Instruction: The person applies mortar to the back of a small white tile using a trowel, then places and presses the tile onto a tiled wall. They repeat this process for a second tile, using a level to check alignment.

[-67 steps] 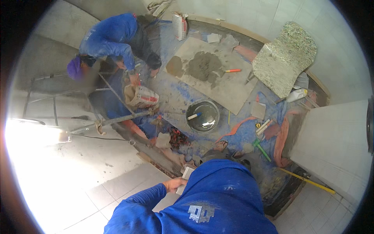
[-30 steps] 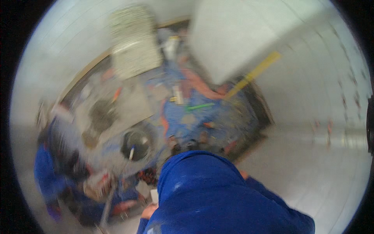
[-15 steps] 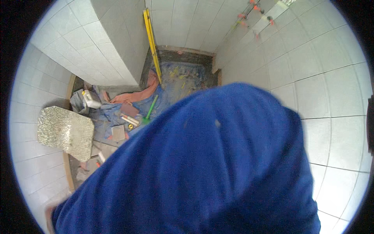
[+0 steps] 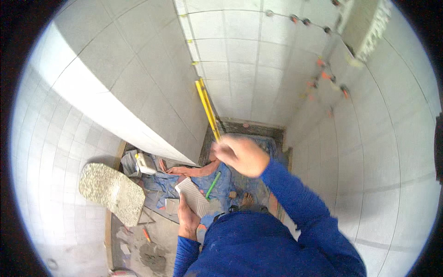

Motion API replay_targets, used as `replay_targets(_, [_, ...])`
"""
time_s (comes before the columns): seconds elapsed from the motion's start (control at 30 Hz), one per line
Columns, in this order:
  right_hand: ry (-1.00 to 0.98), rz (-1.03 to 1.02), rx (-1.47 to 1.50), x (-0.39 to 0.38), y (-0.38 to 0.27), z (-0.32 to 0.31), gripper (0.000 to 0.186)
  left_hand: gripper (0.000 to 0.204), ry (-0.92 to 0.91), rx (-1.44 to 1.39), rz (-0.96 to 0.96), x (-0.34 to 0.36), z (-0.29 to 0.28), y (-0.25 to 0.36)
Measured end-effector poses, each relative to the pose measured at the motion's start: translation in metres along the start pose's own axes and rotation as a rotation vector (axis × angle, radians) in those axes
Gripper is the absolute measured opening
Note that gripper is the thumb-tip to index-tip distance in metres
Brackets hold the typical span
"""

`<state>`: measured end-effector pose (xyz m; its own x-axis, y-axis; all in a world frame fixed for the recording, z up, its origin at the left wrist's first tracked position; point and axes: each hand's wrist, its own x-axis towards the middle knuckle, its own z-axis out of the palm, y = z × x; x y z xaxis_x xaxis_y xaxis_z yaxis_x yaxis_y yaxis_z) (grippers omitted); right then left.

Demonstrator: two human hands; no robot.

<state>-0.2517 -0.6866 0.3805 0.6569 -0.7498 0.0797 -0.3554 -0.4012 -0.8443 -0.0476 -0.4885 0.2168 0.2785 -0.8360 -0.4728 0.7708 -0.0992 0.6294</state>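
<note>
My left hand (image 4: 187, 216) is closed on the edge of a pale rectangular tile (image 4: 193, 196), whose ribbed face is turned up. The tile is held tilted, low over the floor. My right hand (image 4: 242, 154) is raised farther forward and to the right. Motion blurs its fingers, which look partly curled; whether anything is in them does not show. Beyond it, a long yellow level (image 4: 206, 106) leans in the corner and its lower part passes behind that hand. A green stick-like handle (image 4: 212, 185) lies just right of the tile.
A speckled chair-like panel (image 4: 112, 191) stands at left. Behind it sit a white jug (image 4: 146, 164) and a reddish cloth (image 4: 196, 171) on blue sheeting (image 4: 226, 184). An orange-handled tool (image 4: 146, 235) lies near wet mortar (image 4: 152, 255). Tiled walls enclose the space; orange-and-black clips (image 4: 325, 76) stick out at right.
The view has risen and my bent blue-clothed body no longer covers the middle. Both hands have come into sight, the left one with the ribbed tile in it.
</note>
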Motion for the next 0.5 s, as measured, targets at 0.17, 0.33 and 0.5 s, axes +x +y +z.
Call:
replay_targets(0.17, [-0.049, 0.084, 0.209, -0.039, 0.128, 0.003, 0.026, 0.062, -0.213, 0.037, 0.018, 0.056, 0.11, 0.005])
replay_targets(0.33, [0.228, 0.151, 0.32, -0.04, 0.13, -0.032, 0.028, 0.07, -0.571, 0.056, -0.07, 0.098, 0.226, -0.004])
replay_targets(0.5, [0.403, 0.151, 0.794, -0.067, 0.136, -0.086, 0.029, 0.067, -0.856, 0.029, -0.113, 0.11, 0.315, -0.022])
